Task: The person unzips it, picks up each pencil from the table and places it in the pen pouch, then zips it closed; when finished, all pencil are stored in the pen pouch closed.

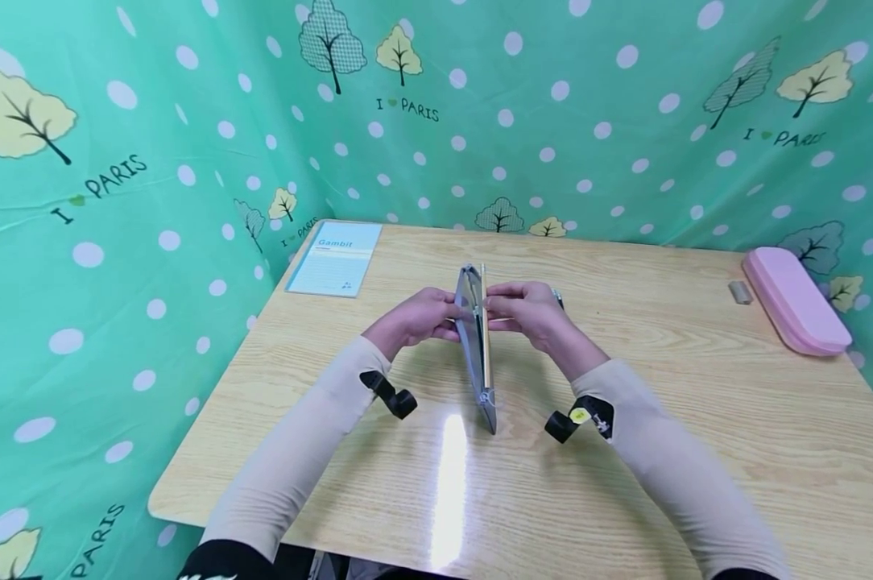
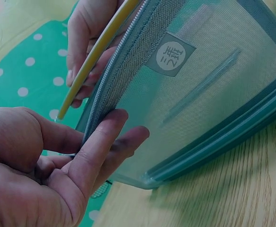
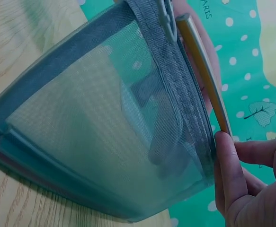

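A grey-blue mesh zip pouch [image 1: 473,346] stands on edge on the table, its zipped side upward and parted. My left hand [image 1: 425,316] pinches the pouch's upper edge by the zip [image 2: 123,61], fingers on the outer mesh. My right hand [image 1: 527,310] pinches a long thin yellow ruler-like strip [image 3: 201,66], seen nearly edge-on, right along the pouch's opening. Whether part of the strip is inside cannot be told. A slender pen-like shape [image 2: 201,87] shows faintly through the mesh. In the right wrist view, dark finger-like shapes [image 3: 164,137] show through it.
A pale blue notebook [image 1: 335,258] lies at the back left. At the far right are a pink pencil case [image 1: 797,302] and a small grey block like an eraser [image 1: 740,292]. A small dark object [image 1: 558,300] is partly hidden behind my right hand.
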